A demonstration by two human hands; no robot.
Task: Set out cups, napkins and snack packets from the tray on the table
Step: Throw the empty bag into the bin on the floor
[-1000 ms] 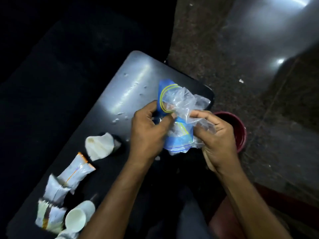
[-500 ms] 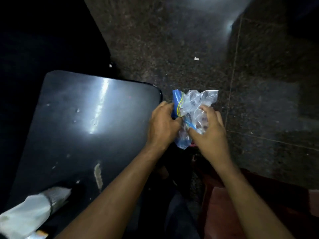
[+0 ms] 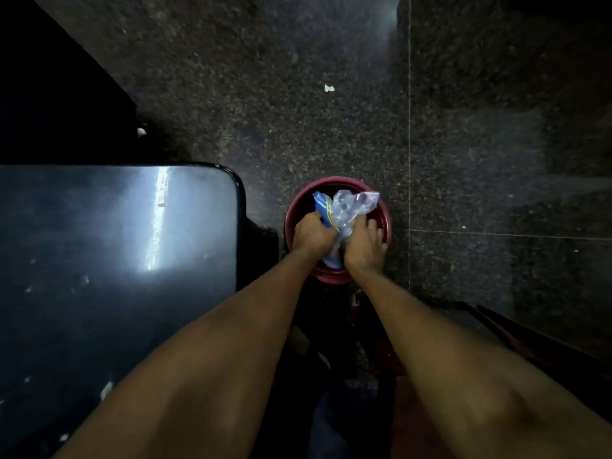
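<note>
Two bare forearms reach forward and down, with the dark glossy tabletop (image 3: 116,260) on the left carrying a streak of light and a few pale specks. Past its rounded corner, the left hand (image 3: 313,235) grips the blue, yellow-striped part of a crumpled plastic bag (image 3: 351,207). The right hand (image 3: 364,250) curls its fingers round the clear part just beside it. Both hands hold the bag in the mouth of a round red bucket (image 3: 334,180) that stands on the floor (image 3: 298,111) near the tabletop. Whether the bag touches the bottom, or what else is in the bucket, cannot be told. Farther off, a small white scrap (image 3: 329,88) lies on the speckled stone. A second ago the bag was held above the tabletop, where cups and packets lay at the near end. Now it is over the bucket, and those cups and packets are outside the frame.
</note>
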